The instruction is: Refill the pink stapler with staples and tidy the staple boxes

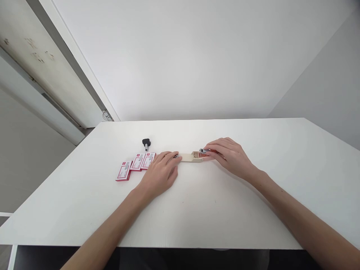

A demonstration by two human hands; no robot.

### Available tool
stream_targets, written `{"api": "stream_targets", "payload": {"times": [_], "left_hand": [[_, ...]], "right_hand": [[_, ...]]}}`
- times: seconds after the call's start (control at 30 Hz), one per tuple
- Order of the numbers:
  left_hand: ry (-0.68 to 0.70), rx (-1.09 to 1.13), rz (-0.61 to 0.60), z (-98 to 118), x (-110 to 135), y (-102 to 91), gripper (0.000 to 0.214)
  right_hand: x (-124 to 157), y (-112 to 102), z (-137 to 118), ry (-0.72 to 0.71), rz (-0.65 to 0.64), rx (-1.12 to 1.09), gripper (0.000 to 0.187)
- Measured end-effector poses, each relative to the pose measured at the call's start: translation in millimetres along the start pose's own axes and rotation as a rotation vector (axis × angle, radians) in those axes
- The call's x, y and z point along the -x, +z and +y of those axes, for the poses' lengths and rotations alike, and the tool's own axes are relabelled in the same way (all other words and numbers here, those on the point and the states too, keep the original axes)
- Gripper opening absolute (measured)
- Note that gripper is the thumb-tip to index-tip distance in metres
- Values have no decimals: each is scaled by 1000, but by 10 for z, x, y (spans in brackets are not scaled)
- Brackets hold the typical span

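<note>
A cream and pink stapler [186, 158] lies folded out long on the white table, its hinge between my two hands. My left hand [161, 170] grips the cream end, with fingertips over small metal parts there and thumb on the near side. My right hand [229, 156] is closed around the pink half, fingers bent at a silvery metal piece [203, 151] near the hinge. Most of the pink half is hidden under that hand. Beside my left hand lie red and white staple boxes: one [148, 160] almost touching it, another [138, 162] in the middle, a third [123, 170] farthest left.
A small black object with a metal tip [146, 143] rests behind the boxes. The white table [197, 210] meets a pale wall [191, 56] at its back edge. Dark space shows below the front edge. A door frame [81, 60] stands at the left.
</note>
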State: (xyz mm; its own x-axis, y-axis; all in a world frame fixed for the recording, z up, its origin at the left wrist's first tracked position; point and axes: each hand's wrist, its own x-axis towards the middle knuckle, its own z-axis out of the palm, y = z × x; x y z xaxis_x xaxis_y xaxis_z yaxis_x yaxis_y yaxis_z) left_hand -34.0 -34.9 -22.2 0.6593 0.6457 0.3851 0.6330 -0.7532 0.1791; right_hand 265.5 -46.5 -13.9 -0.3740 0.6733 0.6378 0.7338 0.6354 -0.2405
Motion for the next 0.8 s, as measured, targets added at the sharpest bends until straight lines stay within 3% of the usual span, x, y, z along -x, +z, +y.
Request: {"api": "stream_targets", "payload": {"times": [0.23,0.43,0.57,0.67,0.8], "left_hand": [[-17,-6,-12,13,-1,-17,36],[-13,6,5,3,-1,-10,36],[4,32,22,-2,5,-2,33],[16,84,24,8,8,-4,28],[-17,172,3,33,1,-17,25]], "right_hand": [[-16,-14,-47,66,11,-41,23],[-19,-13,21,600,157,-137,48],[-44,-31,57,829,161,-471,56],[-77,-41,24,840,215,-763,47],[-114,-58,-57,747,243,-955,37]]}}
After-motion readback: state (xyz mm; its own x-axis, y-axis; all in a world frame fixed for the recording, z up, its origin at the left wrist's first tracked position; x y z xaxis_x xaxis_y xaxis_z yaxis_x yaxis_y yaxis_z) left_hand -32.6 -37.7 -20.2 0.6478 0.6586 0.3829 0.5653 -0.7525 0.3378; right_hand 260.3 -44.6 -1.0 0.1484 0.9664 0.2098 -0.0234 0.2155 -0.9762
